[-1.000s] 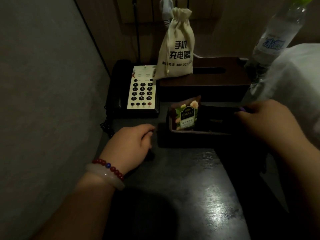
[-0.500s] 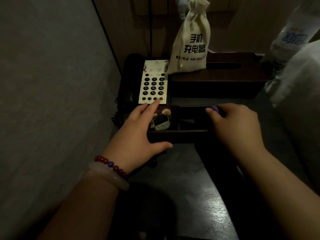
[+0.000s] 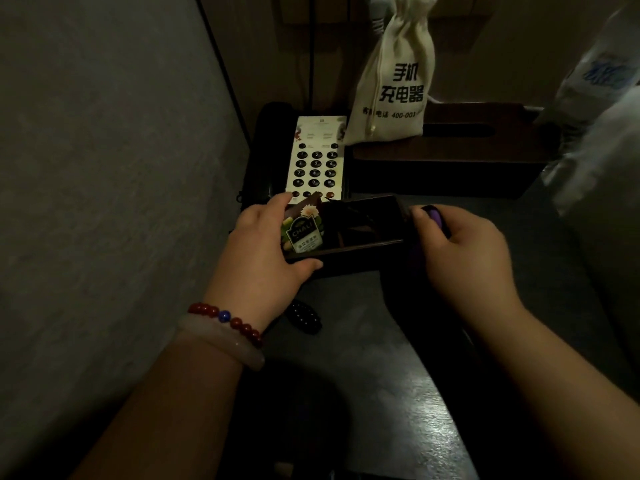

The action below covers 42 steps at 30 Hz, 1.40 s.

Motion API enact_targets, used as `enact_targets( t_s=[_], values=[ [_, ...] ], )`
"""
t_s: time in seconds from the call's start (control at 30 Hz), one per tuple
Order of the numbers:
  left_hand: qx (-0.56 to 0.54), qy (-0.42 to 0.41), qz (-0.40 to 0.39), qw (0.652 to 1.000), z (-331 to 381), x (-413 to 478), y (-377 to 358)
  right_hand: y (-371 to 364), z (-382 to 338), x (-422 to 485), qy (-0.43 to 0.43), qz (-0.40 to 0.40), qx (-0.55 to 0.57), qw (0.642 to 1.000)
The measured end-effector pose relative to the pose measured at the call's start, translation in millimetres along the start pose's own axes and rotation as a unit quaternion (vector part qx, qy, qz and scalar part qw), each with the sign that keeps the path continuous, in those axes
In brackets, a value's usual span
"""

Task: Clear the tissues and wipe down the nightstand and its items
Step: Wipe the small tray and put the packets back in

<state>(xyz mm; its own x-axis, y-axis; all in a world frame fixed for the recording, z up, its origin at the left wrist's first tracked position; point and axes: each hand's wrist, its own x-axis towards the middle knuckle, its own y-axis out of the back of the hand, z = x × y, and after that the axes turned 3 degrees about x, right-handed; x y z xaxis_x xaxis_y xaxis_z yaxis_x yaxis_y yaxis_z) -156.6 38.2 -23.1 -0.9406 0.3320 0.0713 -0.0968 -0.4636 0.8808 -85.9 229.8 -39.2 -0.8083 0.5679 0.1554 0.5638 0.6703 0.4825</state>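
Right now my left hand has its grip closed on the left end of a small dark tray, thumb pressed on the near wall and fingers reaching over the far side. That end sits higher than the right end, so the tray is tilted above the table. Inside it, a green tea sachet leans against the left wall, right beside my fingers; the rest of the tray's contents are too dark to make out. My right hand is curled at the tray's right end, its grip wrapped around a purple cloth that pokes out above the knuckles and touches the tray's corner.

Just behind the tray stands the telephone, its pale keypad facing up, and to the right of it a dark tissue box with a cloth drawstring bag resting on its left part. A water bottle shows at the far right edge, blurred. On the table, near my left wrist, lies a small black beaded object I cannot identify. My left wrist wears a red bead bracelet and a pale bangle.
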Motion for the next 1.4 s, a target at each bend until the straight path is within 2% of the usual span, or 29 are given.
enact_targets(
  t_s=[0.17,0.27,0.4,0.47,0.53,0.63,0.7,0.77,0.87,0.93,1.0,1.07,1.17,1.23,1.4],
  values=[
    [0.012,0.005,-0.01,1.0,3,-2,2,2,0,1,0.016,-0.021,0.014,1.0],
    [-0.052,0.011,-0.017,0.998,2,1,8,11,-6,4,0.092,0.004,-0.003,0.996],
    [-0.115,0.017,0.017,0.993,-3,8,11,19,-14,8,0.145,-0.105,-0.068,0.982],
    [-0.116,0.023,0.009,0.993,-3,11,11,13,-16,12,0.155,-0.143,-0.113,0.971],
    [-0.124,0.025,0.01,0.992,-1,14,11,5,-20,19,0.16,-0.142,-0.136,0.967],
    [-0.132,0.02,0.019,0.991,-1,18,10,4,-24,31,0.129,-0.131,-0.11,0.977],
    [-0.13,0.014,0.021,0.991,-2,19,9,11,-26,33,0.119,-0.159,-0.083,0.977],
    [-0.121,0.009,0.025,0.992,-3,20,7,17,-30,30,0.148,-0.199,-0.104,0.963],
    [-0.124,0.011,0.029,0.992,-4,20,8,13,-37,24,0.215,-0.24,-0.198,0.926],
    [-0.131,0.013,0.025,0.991,-5,21,8,8,-36,24,0.24,-0.244,-0.256,0.904],
    [-0.131,0.017,0.019,0.991,-6,22,9,4,-35,27,0.254,-0.217,-0.258,0.907],
    [-0.134,0.024,0.013,0.991,-7,22,10,5,-35,30,0.237,-0.178,-0.214,0.931],
    [-0.155,0.028,-0.015,0.987,-8,24,11,10,-34,40,0.133,-0.187,-0.113,0.967],
    [-0.169,0.029,-0.025,0.985,-7,26,11,10,-29,49,0.093,-0.197,-0.077,0.973],
    [-0.167,0.032,-0.004,0.985,-5,27,8,1,-26,62,0.077,-0.195,-0.099,0.973]
  ],
)
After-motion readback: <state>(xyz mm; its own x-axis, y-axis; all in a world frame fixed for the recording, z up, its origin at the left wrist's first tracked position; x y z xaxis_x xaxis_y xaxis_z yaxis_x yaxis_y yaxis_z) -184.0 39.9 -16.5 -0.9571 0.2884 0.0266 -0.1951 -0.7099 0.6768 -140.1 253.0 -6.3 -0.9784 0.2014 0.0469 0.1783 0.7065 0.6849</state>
